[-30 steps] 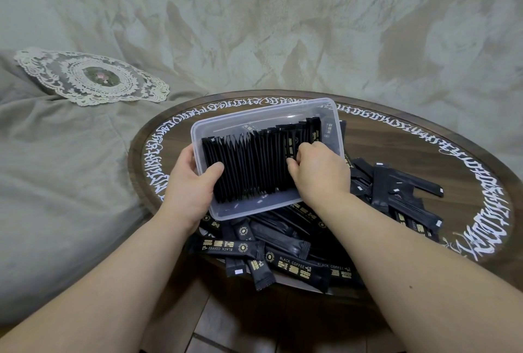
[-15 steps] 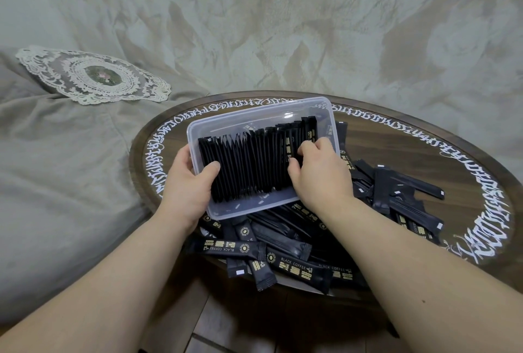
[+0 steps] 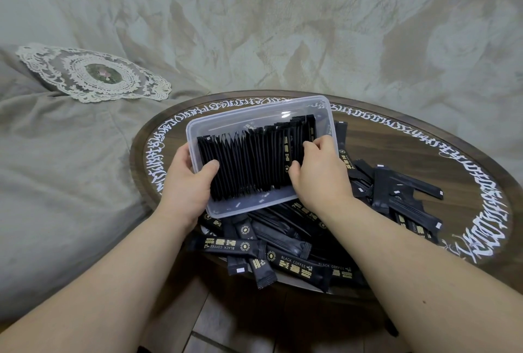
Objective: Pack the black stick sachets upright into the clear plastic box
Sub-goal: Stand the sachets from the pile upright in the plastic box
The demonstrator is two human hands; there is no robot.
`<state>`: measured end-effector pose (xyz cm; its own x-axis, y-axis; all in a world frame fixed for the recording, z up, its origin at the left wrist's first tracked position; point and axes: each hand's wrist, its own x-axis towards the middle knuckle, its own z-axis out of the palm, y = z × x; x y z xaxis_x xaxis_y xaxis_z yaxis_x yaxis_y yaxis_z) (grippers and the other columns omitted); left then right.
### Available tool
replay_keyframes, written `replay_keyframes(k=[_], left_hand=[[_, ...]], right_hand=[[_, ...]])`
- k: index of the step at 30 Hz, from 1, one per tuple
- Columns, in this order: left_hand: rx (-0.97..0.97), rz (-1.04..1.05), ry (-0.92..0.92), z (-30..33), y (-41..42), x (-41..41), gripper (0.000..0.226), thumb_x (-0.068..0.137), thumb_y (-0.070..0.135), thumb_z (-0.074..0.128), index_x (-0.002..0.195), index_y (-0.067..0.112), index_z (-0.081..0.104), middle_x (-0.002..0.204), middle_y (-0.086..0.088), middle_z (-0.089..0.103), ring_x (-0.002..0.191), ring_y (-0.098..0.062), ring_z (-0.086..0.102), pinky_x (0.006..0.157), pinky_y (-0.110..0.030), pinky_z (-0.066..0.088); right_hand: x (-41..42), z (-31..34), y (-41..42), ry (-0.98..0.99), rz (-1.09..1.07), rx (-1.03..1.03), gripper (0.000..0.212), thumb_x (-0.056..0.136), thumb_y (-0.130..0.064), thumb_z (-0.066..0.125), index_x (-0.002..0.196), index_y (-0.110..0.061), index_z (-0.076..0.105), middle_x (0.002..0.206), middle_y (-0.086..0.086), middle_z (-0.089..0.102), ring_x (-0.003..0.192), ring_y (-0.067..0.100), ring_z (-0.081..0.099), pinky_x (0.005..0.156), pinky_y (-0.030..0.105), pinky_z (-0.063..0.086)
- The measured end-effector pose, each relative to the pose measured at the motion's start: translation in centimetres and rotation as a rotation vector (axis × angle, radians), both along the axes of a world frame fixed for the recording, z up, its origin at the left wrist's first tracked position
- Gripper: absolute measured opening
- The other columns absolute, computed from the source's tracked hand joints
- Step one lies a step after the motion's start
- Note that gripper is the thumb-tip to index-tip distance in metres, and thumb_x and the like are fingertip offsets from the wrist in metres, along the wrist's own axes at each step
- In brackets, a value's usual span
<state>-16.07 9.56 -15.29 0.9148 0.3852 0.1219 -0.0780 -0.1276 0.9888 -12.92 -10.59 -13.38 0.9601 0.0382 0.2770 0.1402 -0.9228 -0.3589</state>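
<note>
Nearest, two bare forearms reach up from the bottom edge toward a round wooden table (image 3: pixel 424 148) whose rim carries a band of white ornamental lettering. Between the arms, at the table's near edge, lies a heap of loose sachets (image 3: pixel 285 256), black sticks with gold print reading BLACK COFFEE, some overhanging the edge above the tiled floor (image 3: pixel 209 321). More of the same loose sachets spread along the right side of the heap, on the table.

Just beyond the heap sits the clear plastic box (image 3: pixel 254 114), tilted so its open top faces the camera, its near corner resting over the pile. The left hand (image 3: pixel 188 182) grips the box's left end, thumb curled over the rim and pressing the first of the packed sachets, the fingers behind the wall. The right hand (image 3: pixel 321 171) is inside the box at its right end, fingers bent and pinching the last few sticks of the row. The packed sachets (image 3: pixel 249 160) stand on edge side by side, filling the box from the left wall to the right hand; a strip of bare bottom shows along the near wall.

Farther left, a grey fabric surface (image 3: pixel 62 171) carries an oval lace doily (image 3: pixel 93 75). Behind everything hangs a pale, patterned cloth backdrop (image 3: pixel 283 18)
</note>
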Motion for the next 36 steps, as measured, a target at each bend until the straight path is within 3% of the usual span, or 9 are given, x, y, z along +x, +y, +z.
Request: replay_keyframes(k=[10,14,20,30,36], left_hand=[[0.001,-0.008,0.001,0.0,0.0,0.0,0.042,0.091,0.008,0.06,0.127,0.028,0.051,0.116,0.004,0.066,0.106,-0.012,0.063,0.098,-0.04,0.049],[-0.001,-0.019,0.007,0.0,-0.1,0.0,0.044,0.09,0.008,0.06,0.129,0.028,0.051,0.114,0.005,0.066,0.105,-0.012,0.064,0.097,-0.04,0.05],[0.015,-0.034,0.004,0.3,-0.4,-0.2,0.044,0.09,0.006,0.059,0.128,0.028,0.049,0.114,0.005,0.065,0.106,-0.011,0.063,0.095,-0.035,0.05],[0.008,-0.041,-0.003,0.4,-0.4,-0.3,0.044,0.09,0.005,0.059,0.128,0.028,0.049,0.114,0.006,0.065,0.105,-0.009,0.063,0.09,-0.03,0.05],[0.013,-0.047,-0.006,0.1,-0.1,-0.1,0.05,0.089,0.004,0.06,0.134,0.022,0.049,0.118,0.002,0.065,0.106,-0.011,0.064,0.091,-0.032,0.051]], right_hand=[[0.6,-0.1,0.0,0.035,0.037,-0.09,0.016,0.095,-0.01,0.04,0.104,-0.008,0.053,0.098,0.008,0.047,0.094,0.031,0.055,0.067,0.029,0.033],[1.0,-0.5,0.0,0.055,0.034,-0.032,0.032,0.091,-0.002,0.042,0.118,-0.009,0.058,0.123,0.009,0.052,0.105,0.033,0.055,0.08,0.034,0.041],[1.4,-1.0,-0.3,0.142,0.066,0.008,0.044,0.094,-0.007,0.042,0.136,-0.019,0.048,0.15,0.006,0.03,0.125,0.03,0.045,0.093,0.033,0.041],[1.2,-0.8,-0.3,0.201,0.092,-0.051,0.06,0.091,-0.004,0.041,0.145,-0.028,0.032,0.148,0.007,0.023,0.121,0.032,0.043,0.088,0.035,0.043],[1.0,-1.0,-0.1,0.203,0.096,-0.135,0.062,0.092,-0.006,0.044,0.148,-0.02,0.023,0.145,0.011,0.024,0.118,0.033,0.043,0.084,0.036,0.041]])
